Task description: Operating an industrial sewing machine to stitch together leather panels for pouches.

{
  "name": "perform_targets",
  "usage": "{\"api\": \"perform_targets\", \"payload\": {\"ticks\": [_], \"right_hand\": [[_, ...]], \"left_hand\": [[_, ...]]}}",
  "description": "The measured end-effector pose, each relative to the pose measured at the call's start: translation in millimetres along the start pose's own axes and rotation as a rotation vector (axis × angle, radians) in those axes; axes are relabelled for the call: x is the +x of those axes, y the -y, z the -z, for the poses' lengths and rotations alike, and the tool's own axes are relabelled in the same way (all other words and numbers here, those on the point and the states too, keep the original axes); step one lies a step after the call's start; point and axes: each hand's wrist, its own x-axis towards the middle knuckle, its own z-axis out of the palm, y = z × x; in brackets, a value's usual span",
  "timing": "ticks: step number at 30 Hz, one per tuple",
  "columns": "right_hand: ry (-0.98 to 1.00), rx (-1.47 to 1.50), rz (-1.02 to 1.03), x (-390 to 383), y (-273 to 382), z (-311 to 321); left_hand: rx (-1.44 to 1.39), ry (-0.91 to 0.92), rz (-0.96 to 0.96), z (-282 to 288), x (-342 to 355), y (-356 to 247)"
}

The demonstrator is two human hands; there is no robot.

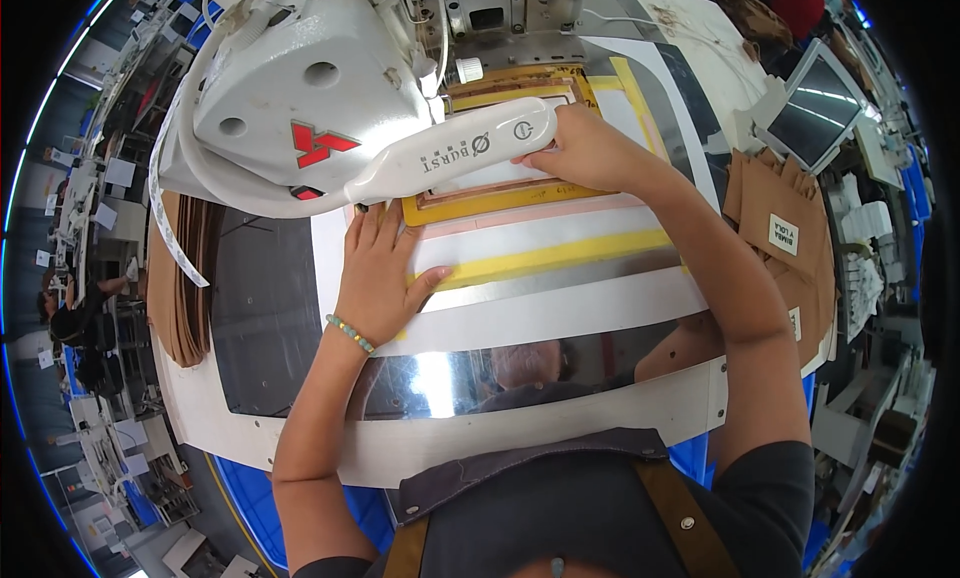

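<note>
My left hand (392,278) lies palm down on a white template (560,308) with pink and yellow strips, fingers apart and tips at the left end of a yellow frame (470,208). My right hand (590,153) is curled at the frame's right side, beside the rounded end of a white lamp bar (450,153); its fingertips are partly hidden, so I cannot tell what it holds. A white sewing machine head (270,88) with a red emblem stands over the frame's left part. A dark, shiny metal plate (500,378) lies under the template.
Long brown pieces (175,278) are stacked at the left, and brown cut pieces (770,228) lie at the right below a small screen (810,108). The pale table edge (530,413) is close to my body. Another person (75,313) is at the far left among workstations.
</note>
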Motion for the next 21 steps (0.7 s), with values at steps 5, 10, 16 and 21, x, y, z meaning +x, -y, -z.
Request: {"api": "perform_targets", "payload": {"ticks": [5, 10, 16, 21], "right_hand": [[-0.101, 0.088, 0.167, 9.5, -17.8, -23.3], [-0.07, 0.103, 0.15, 16.7, -14.9, -24.1], [-0.066, 0.157, 0.155, 20.1, -15.5, -33.1], [-0.082, 0.043, 0.188, 16.7, -12.7, 6.6]], "left_hand": [[0.019, -0.011, -0.014, -3.6, 1.5, 0.9], [0.016, -0.014, -0.007, -3.9, 0.7, 2.0], [0.015, -0.066, -0.012, -2.1, 2.9, -2.8], [0.063, -0.104, 0.037, -1.4, -1.3, -7.4]]}}
